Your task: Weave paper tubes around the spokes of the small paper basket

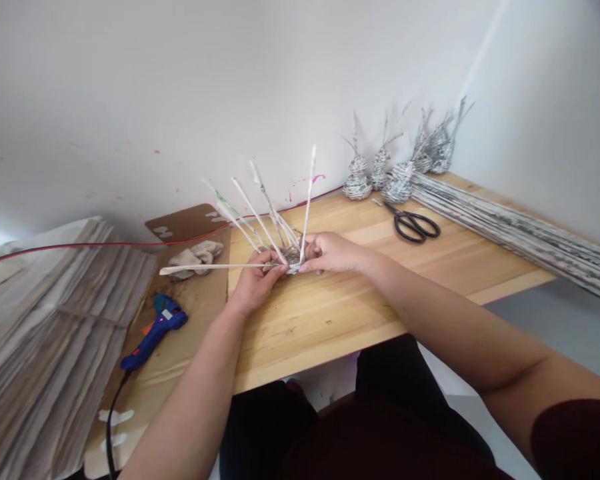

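A small woven piece of rolled newspaper tubes (293,257) rests on the wooden table (360,293), with several white tubes fanning up and to the left from it. My left hand (257,280) pinches one long tube (210,268) that lies flat, pointing left. Pressed against the right side of the woven base, my right hand (333,252) has its fingers closed on it.
A blue glue gun (155,330) with a black cord lies on cardboard at the left, beside a crumpled cloth (196,257). Stacked paper (45,333) fills the far left. Black scissors (414,223), several finished woven figures (380,175) and a long bundle of paper tubes (520,233) lie at the back right.
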Available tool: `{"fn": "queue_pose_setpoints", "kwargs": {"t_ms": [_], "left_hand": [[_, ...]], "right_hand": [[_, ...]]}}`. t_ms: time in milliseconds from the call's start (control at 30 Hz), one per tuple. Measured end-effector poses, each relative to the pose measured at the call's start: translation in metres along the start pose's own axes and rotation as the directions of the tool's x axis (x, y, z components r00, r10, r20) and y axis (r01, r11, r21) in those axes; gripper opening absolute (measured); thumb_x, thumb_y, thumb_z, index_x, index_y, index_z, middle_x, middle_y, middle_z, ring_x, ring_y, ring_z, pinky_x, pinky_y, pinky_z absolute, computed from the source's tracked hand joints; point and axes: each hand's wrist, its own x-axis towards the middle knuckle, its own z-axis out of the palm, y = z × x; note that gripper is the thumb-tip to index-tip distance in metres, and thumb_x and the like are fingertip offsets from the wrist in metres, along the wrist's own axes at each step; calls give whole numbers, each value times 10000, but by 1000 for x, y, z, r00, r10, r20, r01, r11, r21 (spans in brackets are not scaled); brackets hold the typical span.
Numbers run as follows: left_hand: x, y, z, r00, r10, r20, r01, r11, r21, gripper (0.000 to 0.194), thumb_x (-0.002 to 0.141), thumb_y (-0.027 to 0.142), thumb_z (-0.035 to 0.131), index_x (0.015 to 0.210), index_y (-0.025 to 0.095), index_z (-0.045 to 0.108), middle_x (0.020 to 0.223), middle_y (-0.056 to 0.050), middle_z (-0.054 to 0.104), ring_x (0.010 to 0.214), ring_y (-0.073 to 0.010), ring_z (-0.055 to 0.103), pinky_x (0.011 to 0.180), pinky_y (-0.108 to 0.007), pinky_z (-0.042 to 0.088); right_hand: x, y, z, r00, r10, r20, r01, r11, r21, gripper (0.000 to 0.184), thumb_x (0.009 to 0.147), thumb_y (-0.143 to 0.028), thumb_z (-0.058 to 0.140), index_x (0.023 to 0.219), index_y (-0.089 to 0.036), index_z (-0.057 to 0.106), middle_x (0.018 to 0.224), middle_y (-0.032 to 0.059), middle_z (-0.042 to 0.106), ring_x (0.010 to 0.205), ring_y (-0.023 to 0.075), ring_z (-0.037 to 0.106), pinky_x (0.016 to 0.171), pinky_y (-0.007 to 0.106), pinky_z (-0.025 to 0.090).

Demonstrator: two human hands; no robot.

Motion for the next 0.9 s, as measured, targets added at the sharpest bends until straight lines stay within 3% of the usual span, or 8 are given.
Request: {"fn": "queue_pose_setpoints", "kwargs": {"t_ms": [133,400,533,600,667,733,800,900], "left_hand": [[0,5,3,1000,29,-7,-29,999,27,209,856,386,648,833,178,641,1047,-79,626,934,-204,595,764,-312,521],[-1,5,4,998,39,-41,-37,997,60,198,862,374,640,817,181,630,1063,-80,648,942,-213,608,817,-337,498],[-1,11,7,996,50,-70,-44,995,88,159,854,329,640,788,185,631,1037,-73,655,948,-219,604,877,-360,482],[-1,15,8,994,73,-82,-62,990,129,133,852,301,635,781,190,638,1010,-70,656,970,-227,601,928,-378,465],[-1,18,9,991,94,-95,-77,982,170,114,845,276,635,767,192,643,990,-70,653,980,-232,595,954,-388,454],[-2,20,10,988,106,-109,-84,978,193,95,835,250,637,760,193,646,981,-70,651,972,-232,590,955,-390,453],[-1,20,11,987,114,-116,-89,975,203,81,829,229,634,759,191,645,975,-71,652,966,-232,588,950,-389,454],[-1,19,13,984,129,-121,-104,975,195,82,830,216,628,755,188,647,982,-75,661,976,-233,590,943,-384,449]], "right_hand": [[3,6,1,1000,-4,-26,4,1000,-7,319,675,-264,825,889,-159,614,595,-59,614,506,86,573,478,196,468],[3,5,5,999,-14,-39,16,998,61,323,682,-259,821,925,-159,633,733,-13,684,589,91,599,505,198,517],[-4,-3,-2,975,84,-206,-107,989,-102,517,627,-380,882,986,-179,569,650,-28,659,482,114,608,423,203,443],[-10,-11,-7,944,153,-292,-219,953,-208,536,602,-494,879,914,-175,581,601,-17,642,423,124,584,378,219,398],[-17,-21,-10,954,218,-206,-269,926,-267,495,621,-579,839,750,-170,592,511,-7,594,396,128,561,363,226,384],[-24,-31,-10,973,229,21,-222,959,-179,477,683,-600,786,660,-167,588,517,5,597,424,122,576,395,224,430],[-28,-38,-6,960,187,211,-172,981,-87,430,716,-561,774,687,-165,611,558,13,631,442,118,591,406,216,434],[-28,-39,4,980,121,161,-119,993,-24,322,755,-438,777,799,-174,599,615,1,662,475,121,630,413,195,441]]}}
